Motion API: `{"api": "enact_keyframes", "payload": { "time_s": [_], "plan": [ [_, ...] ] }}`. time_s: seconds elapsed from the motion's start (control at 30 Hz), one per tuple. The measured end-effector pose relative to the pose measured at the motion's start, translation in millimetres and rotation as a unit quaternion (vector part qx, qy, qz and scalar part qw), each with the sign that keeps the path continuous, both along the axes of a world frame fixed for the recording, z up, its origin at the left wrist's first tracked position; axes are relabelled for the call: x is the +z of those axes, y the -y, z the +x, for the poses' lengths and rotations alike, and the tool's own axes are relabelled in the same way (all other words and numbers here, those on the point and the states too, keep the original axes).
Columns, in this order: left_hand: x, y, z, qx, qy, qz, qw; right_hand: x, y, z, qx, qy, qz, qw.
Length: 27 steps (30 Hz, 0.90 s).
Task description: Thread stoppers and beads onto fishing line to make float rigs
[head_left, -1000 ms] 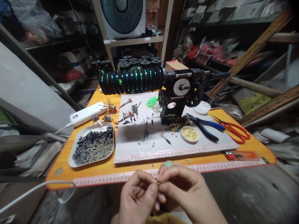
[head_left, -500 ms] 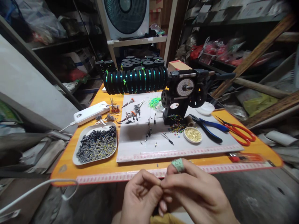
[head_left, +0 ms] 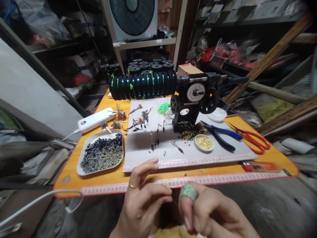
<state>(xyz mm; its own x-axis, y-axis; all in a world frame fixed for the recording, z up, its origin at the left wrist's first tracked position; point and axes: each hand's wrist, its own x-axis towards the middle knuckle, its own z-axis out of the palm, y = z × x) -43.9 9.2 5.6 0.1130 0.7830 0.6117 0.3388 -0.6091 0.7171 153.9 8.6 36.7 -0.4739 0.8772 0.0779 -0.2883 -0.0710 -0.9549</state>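
While the left hand (head_left: pixel 141 206) stands apart from the right hand (head_left: pixel 215 208), one more dark piece (head_left: pixel 152 145) shows over the board (head_left: pixel 135 165)

Nearest, the left hand has thumb and index finger a narrow gap apart, its other fingers raised; nothing clear shows between them. The right hand, a green wrap (head_left: pixel 189 191) round one finger, is curled inward; whether it holds anything cannot be told. Half a second ago their fingertips met. Now the dark piece is just beyond the left hand, near similar pieces (head_left: pixel 157 140); whether it rests on the board or is falling is unclear. Probably it has just been let go, which would end the fingers' work on it.

Farther along the orange counter (head_left: pixel 66 165), the tray (head_left: pixel 79 168) of tiny parts sits left of the board, and the dish (head_left: pixel 204 151) of gold bits lies on it at right. Behind stands a black machine (head_left: pixel 186 107) bearing a row of spools (head_left: pixel 143 87)
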Motion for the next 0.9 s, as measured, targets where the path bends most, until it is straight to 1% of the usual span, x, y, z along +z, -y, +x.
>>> {"api": "enact_keyframes", "payload": {
  "time_s": [0.1,0.17,0.23,0.27,0.3,0.37,0.4,0.43,0.47,0.53,0.67,0.8,0.9],
  "plan": [
    [1.5,0.5,6.4,0.014,0.027,0.0,1.0,2.2,-3.3,-6.6,-0.049,0.061,-0.065,0.995],
    [4.0,2.4,12.3,0.007,0.063,-0.026,0.998,3.6,-6.2,-11.6,-0.072,0.072,-0.113,0.988],
    [6.7,5.3,19.3,0.012,0.127,-0.069,0.989,4.5,-8.4,-15.1,-0.091,0.065,-0.143,0.983],
    [8.1,7.0,23.2,0.021,0.175,-0.101,0.979,4.9,-9.2,-16.0,-0.087,0.062,-0.15,0.983],
    [9.5,8.8,27.0,0.032,0.229,-0.138,0.963,5.4,-9.8,-16.3,-0.076,0.059,-0.154,0.983],
    [12.6,11.9,33.8,0.053,0.333,-0.213,0.917,7.0,-10.8,-15.5,-0.051,0.058,-0.161,0.984],
    [14.2,13.1,36.4,0.061,0.37,-0.241,0.895,8.2,-11.3,-14.7,-0.042,0.061,-0.166,0.983],
    [15.8,13.9,38.2,0.064,0.391,-0.261,0.88,9.4,-11.7,-13.8,-0.033,0.066,-0.173,0.982],
    [17.4,14.4,39.3,0.064,0.402,-0.274,0.872,10.7,-12.3,-12.8,-0.024,0.071,-0.18,0.981],
    [19.8,14.4,39.3,0.057,0.408,-0.287,0.865,12.7,-13.6,-11.0,-0.012,0.084,-0.186,0.979],
    [22.1,12.9,36.2,0.034,0.414,-0.289,0.863,13.7,-17.6,-7.5,0.016,0.101,-0.169,0.98],
    [22.3,12.4,34.4,0.021,0.416,-0.289,0.862,14.6,-21.8,-4.4,0.057,0.123,-0.147,0.98],
    [22.2,12.4,33.4,0.012,0.412,-0.289,0.864,16.5,-23.5,-3.2,0.063,0.133,-0.14,0.979]
  ]
}}
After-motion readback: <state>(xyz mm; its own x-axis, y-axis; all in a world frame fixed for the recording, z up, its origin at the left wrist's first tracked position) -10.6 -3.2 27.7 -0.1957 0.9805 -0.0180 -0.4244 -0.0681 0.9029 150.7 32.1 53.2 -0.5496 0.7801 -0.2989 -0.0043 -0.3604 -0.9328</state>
